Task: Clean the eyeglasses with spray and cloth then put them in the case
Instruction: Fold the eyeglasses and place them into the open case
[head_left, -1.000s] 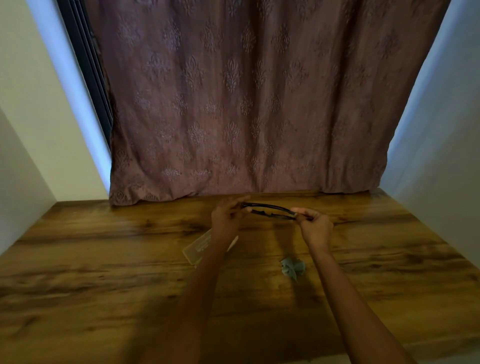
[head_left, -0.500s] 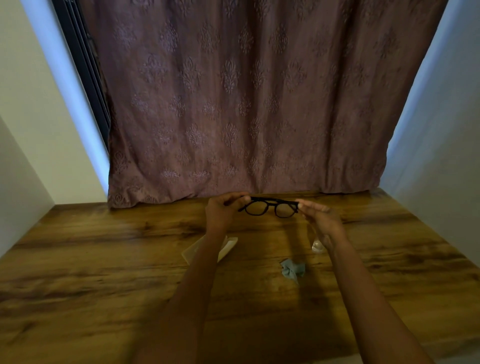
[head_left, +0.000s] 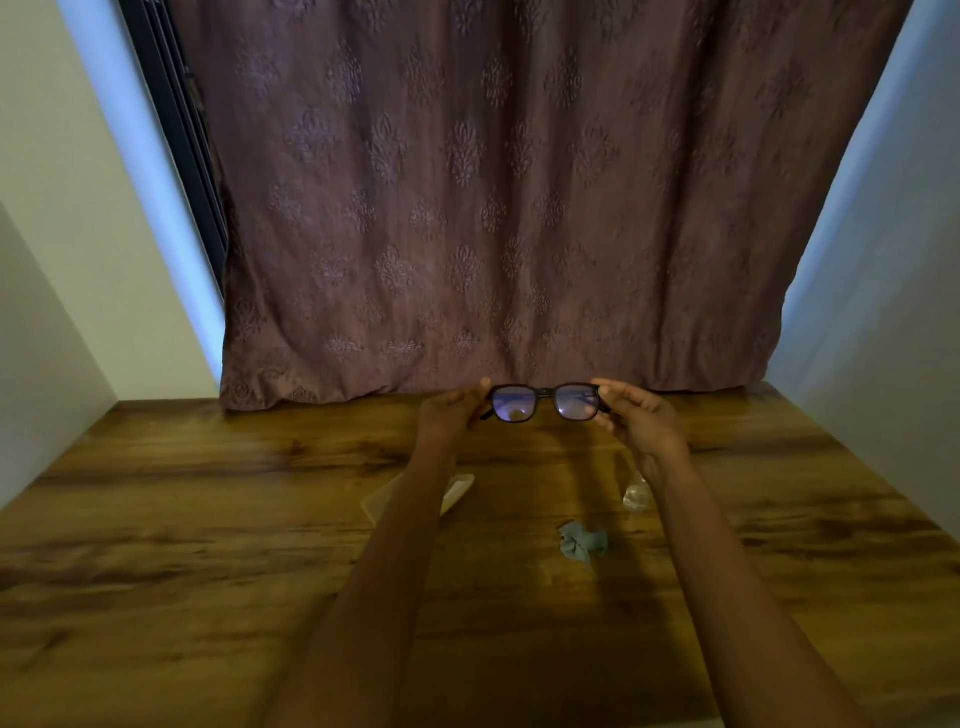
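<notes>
Left hand (head_left: 451, 415) and right hand (head_left: 641, 418) pinch the black-framed eyeglasses (head_left: 544, 402) by either end, above the far table (head_left: 208, 519).

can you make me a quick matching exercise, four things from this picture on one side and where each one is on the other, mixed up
Things:
1. eyeglasses
2. cloth
3. case
4. curtain

Places:
A. flat on the table, partly hidden under the left forearm
B. hanging behind the table's far edge
C. held up above the table between the left hand and right hand
D. crumpled on the table between the two forearms

Pairs: 1-C, 2-D, 3-A, 4-B
</notes>
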